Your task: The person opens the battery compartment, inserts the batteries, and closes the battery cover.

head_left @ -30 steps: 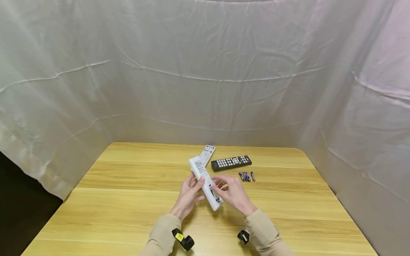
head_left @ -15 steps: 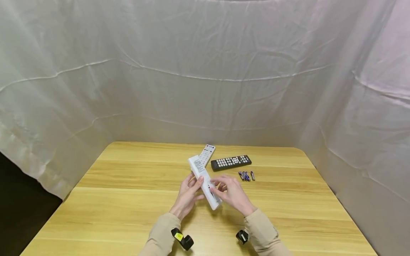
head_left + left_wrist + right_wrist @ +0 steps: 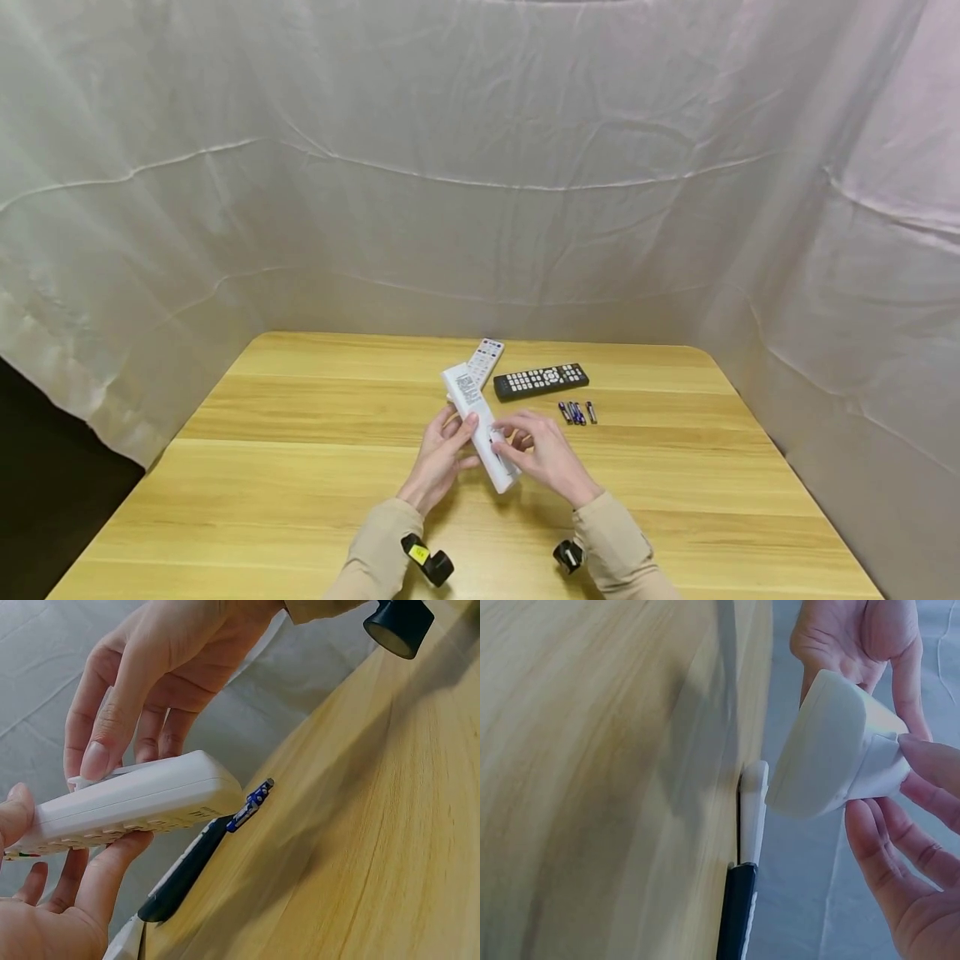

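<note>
A white remote control (image 3: pixel 467 392) is held above the table, its printed back facing up. My left hand (image 3: pixel 437 461) grips it from the left, thumb on the back and fingers beneath the button side. At the lower half of the remote, my right hand (image 3: pixel 547 454) pinches a white battery cover (image 3: pixel 879 766) between thumb and fingers. The cover lies over the battery compartment, with a small dark gap still showing in the head view. Seen in the left wrist view, the right thumb and fingers touch the top of the remote (image 3: pixel 142 799). The compartment's inside is mostly hidden.
Behind the held remote, a second white remote (image 3: pixel 486 358) lies buttons up on the wooden table (image 3: pixel 300 492). A black remote (image 3: pixel 542 381) lies right of it. Several blue-and-silver batteries (image 3: pixel 576 413) lie in front of the black remote. Grey cloth (image 3: pixel 480 233) hangs around the table.
The cover in my right hand has come down over the compartment, so much less of the dark inside shows than a second ago. The left hand and remote stay nearly in place.
</note>
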A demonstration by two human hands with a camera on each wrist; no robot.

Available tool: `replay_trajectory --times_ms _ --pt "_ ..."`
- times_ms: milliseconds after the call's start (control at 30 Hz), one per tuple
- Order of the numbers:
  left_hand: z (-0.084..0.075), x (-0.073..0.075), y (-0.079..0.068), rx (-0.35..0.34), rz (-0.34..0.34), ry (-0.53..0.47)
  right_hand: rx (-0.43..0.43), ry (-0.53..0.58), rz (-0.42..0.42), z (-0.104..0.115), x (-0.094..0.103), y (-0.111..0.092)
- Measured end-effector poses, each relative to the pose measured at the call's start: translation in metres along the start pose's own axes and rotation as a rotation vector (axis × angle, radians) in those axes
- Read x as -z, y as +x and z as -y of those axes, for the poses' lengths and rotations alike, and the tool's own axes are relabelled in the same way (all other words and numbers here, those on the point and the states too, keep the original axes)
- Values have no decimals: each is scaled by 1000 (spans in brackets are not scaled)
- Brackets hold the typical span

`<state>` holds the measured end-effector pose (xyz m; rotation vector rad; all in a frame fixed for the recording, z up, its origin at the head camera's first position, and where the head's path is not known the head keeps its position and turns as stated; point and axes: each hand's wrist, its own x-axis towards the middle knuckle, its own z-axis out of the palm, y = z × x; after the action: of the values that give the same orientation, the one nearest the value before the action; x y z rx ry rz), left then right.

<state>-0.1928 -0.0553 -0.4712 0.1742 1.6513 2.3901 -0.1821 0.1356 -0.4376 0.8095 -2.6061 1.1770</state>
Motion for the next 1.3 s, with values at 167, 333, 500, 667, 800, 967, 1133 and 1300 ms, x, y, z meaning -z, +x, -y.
replay_trajectory --times_ms 167,333,500,667,800,967,1133,1300 --pt "1 1 1 4 1 -1 -1 9 6 -1 -1 -1" --pt "1 2 0 6 29 8 -26 20 9 -1 -1 -1" --pt "0 2 0 12 36 4 -50 18 -9 0 -2 -2" --pt "0 2 1 10 37 1 -47 29 -12 0 -2 -2" --pt "0 2 1 6 39 0 -40 40 -13 0 -2 -2" --pt "1 1 0 -3 37 6 -50 33 -8 1 -1 -3" --pt "2 1 1 -4 32 1 -50 -3 -5 2 -1 -5" --pt "2 2 0 -7 30 -3 -43 -22 -6 3 -3 -6"
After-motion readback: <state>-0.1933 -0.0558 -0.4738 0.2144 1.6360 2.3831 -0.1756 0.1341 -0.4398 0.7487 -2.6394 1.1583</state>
